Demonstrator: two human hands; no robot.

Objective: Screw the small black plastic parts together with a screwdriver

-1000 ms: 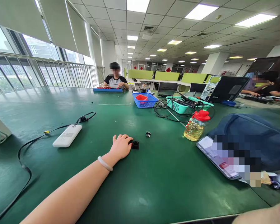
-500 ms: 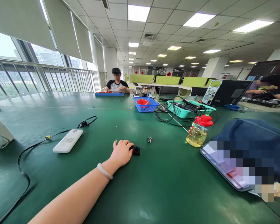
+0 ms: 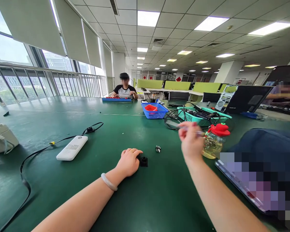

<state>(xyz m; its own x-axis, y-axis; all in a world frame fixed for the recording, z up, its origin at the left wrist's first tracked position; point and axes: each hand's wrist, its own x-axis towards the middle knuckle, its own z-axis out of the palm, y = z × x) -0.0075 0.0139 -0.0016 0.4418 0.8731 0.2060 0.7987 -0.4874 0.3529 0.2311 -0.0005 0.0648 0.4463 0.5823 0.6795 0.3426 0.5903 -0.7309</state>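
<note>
My left hand (image 3: 129,162), with a pale bangle (image 3: 108,182) at the wrist, rests on the green table (image 3: 157,199). Its curled fingers grip the left edge of a small black square part (image 3: 144,161), which has a round raised middle and lies flat. Part of it is hidden by the fingertips. Raised over the table, my right hand (image 3: 191,140) is closed round a slim, pen-like tool (image 3: 199,132); motion blur hides its exact kind. Between the two hands lies a tiny black-and-silver piece (image 3: 158,149), touched by neither.
A red-lidded bottle (image 3: 214,141) stands just behind my right hand. Farther back are a blue basket (image 3: 157,114) and a green basket (image 3: 207,122) with cables. A white power bank (image 3: 72,148) and a black strap (image 3: 25,180) lie left. Opposite sits a person (image 3: 124,90).
My right hand has come into view from the lower right, holding the slim tool. My left hand stays at the black part. The whole view has shifted slightly.
</note>
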